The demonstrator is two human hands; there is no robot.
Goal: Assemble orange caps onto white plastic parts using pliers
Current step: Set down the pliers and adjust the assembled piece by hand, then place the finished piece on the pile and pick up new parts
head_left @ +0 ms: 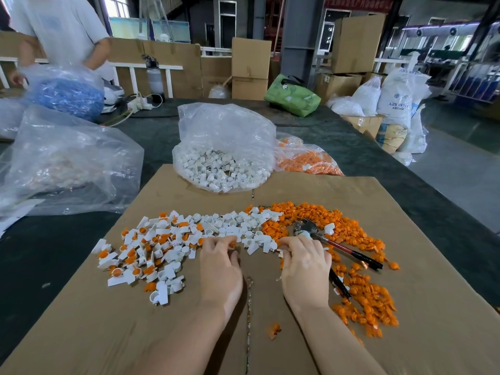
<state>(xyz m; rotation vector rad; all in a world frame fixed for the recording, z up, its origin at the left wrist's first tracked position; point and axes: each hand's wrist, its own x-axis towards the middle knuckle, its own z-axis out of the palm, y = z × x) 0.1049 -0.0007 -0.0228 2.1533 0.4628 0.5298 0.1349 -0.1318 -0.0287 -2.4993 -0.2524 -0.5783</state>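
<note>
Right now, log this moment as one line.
left hand: pinching orange plastic cap | right hand: gripping red-handled metal pliers | step: cap fitting

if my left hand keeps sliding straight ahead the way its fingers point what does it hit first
Most likely the loose white parts just past the fingertips of the left hand, which already pinches an orange cap. Farther along that line sits the bag of white parts, though depth is hard to judge.

Daylight from the windows (116,6) at the far back fills the hall, bright and even. Shadows under the forearms on the cardboard sheet (81,334) are soft. The clear plastic bag (224,131) shows white glare. Wide-angle bending curves the edges. The person (59,28) at top left looks slightly motion-blurred, perhaps.
</note>
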